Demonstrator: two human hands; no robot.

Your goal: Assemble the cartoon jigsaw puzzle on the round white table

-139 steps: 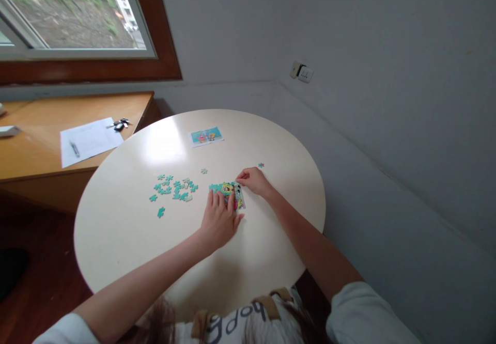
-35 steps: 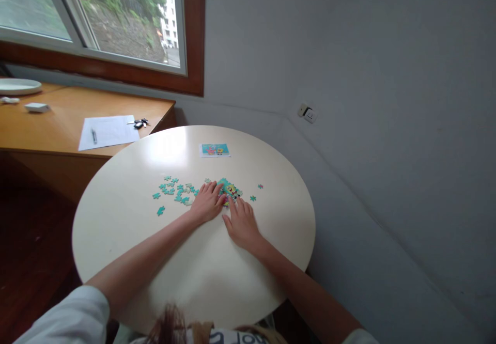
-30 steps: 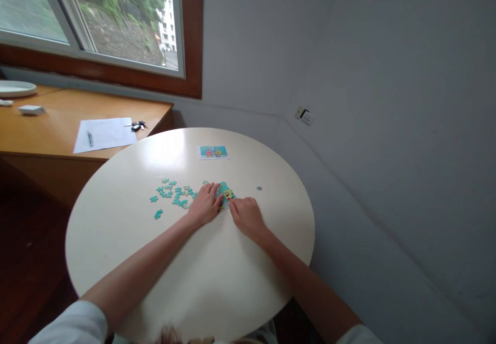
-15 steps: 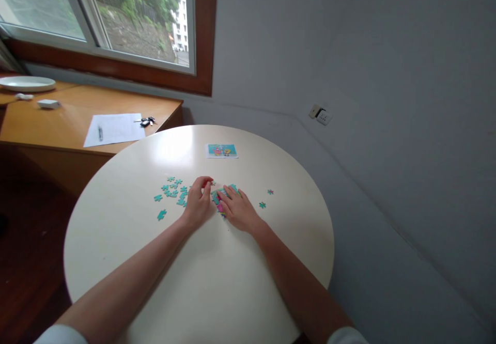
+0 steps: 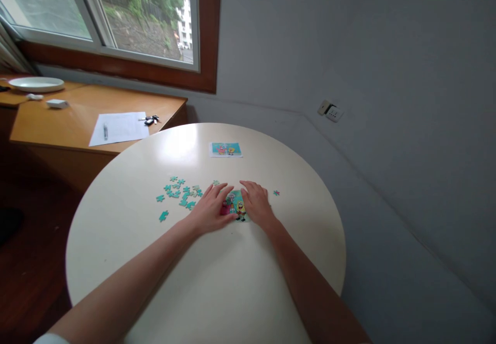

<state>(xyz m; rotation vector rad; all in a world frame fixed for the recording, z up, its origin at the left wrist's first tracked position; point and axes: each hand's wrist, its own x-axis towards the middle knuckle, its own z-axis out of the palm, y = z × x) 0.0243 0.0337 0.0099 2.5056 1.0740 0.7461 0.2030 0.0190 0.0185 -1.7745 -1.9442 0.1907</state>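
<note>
A partly joined jigsaw puzzle (image 5: 241, 210) with cartoon figures lies on the round white table (image 5: 201, 277), between my two hands. My left hand (image 5: 211, 210) rests at its left side, thumb and fingers spread, covering that part. Along the right edge is my right hand (image 5: 257, 203), its fingers stretched out and slightly bent; the right border of the puzzle is hidden beneath it. Left of my left hand lie several loose teal puzzle pieces (image 5: 174, 194). A single piece (image 5: 276, 192) sits to the right of my right hand.
Behind the puzzle lies a small printed picture (image 5: 226, 150) of the cartoon figures. At the left, a wooden desk (image 5: 81, 111) holds a paper sheet (image 5: 120, 127) with a pen, keys (image 5: 152, 120), a white box (image 5: 57, 104) and a white plate (image 5: 36, 84). A wall stands at the right.
My left hand has opened from a pinch and moved to the puzzle's left side. My right hand has slid off the top to the right edge, uncovering the cartoon figures. The view shifted slightly.
</note>
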